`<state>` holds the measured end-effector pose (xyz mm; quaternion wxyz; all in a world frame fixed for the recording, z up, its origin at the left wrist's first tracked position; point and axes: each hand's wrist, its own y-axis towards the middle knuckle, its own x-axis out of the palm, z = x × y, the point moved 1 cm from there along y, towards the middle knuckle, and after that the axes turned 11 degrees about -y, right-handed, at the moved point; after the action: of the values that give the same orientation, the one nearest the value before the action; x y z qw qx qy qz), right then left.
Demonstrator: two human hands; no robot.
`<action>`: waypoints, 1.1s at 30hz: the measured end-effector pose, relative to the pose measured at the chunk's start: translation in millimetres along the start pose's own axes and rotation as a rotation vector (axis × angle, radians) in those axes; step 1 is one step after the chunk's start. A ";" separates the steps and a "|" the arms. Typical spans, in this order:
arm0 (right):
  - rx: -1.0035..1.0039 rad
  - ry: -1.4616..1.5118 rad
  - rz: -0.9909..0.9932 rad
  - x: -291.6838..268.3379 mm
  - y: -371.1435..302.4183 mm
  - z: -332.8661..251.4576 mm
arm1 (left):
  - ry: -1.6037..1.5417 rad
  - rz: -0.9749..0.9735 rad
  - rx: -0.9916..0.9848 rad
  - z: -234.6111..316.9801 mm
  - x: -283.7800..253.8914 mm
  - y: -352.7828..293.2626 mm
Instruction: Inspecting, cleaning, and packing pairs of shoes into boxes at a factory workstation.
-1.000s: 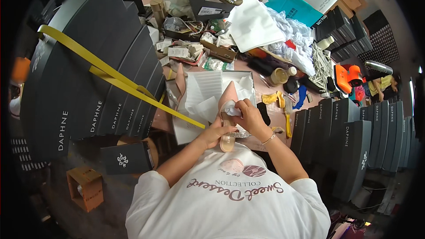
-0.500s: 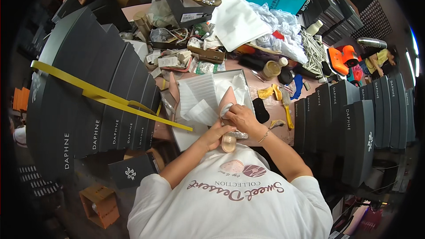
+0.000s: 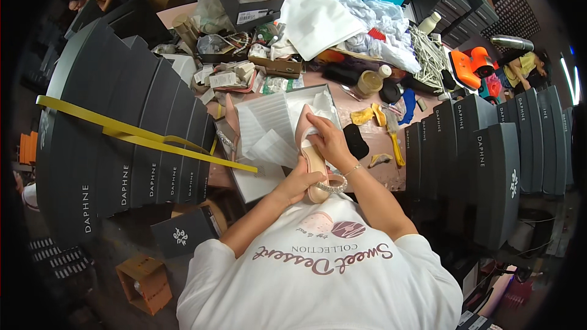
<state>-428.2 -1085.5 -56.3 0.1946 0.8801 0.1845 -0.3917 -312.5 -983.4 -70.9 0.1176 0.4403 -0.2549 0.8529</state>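
Note:
A pink pointed-toe shoe (image 3: 314, 162) with a pale insole and a sparkling rhinestone strap (image 3: 333, 184) is held over the near side of an open shoe box (image 3: 249, 188). My left hand (image 3: 296, 184) is closed around its heel end, the thumb across the insole. Higher up, my right hand (image 3: 330, 142) wraps the toe part, and its fingers hide some of the opening. White tissue paper (image 3: 264, 120) lies in the box. Along the box's left side rests another pink shoe (image 3: 230, 113), partly hidden, with a similar sparkling strap.
Stacked dark shoe boxes (image 3: 131, 128) rise on the left, crossed by a yellow strap (image 3: 147, 139). More boxes (image 3: 492, 165) stand at right. Beyond the shoe box are a jar (image 3: 369, 84), a black pad (image 3: 355, 141), yellow cloth scraps (image 3: 362, 115) and a white sheet (image 3: 318, 18).
The shoe has turned, so its insole shows more and its strap hangs toward the right. My right hand has shifted along the toe; the white wad at its fingers is no longer visible.

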 end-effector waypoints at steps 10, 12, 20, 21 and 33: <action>-0.548 -0.615 -0.382 -45.0 -6.1 -16.9 | -0.299 0.148 0.016 0.5 2.6 0.2; -0.380 -0.440 -0.396 -40.2 -4.2 3.8 | -0.323 0.150 0.056 0.3 -2.8 -1.2; -0.123 -0.427 -0.166 52.7 -36.1 78.3 | -0.401 0.469 0.071 34.2 -92.3 -14.9; -0.131 -0.472 -0.193 66.4 -38.1 82.7 | -0.377 0.532 0.066 35.7 -101.2 -9.4; 0.296 0.892 0.152 -122.0 52.0 104.1 | -0.439 0.471 0.063 12.6 -126.0 -23.9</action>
<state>-544.0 -1201.8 -17.4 -0.0031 0.9917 0.1276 0.0177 -220.0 -967.1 -159.1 -0.1543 0.5460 -0.3422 0.7490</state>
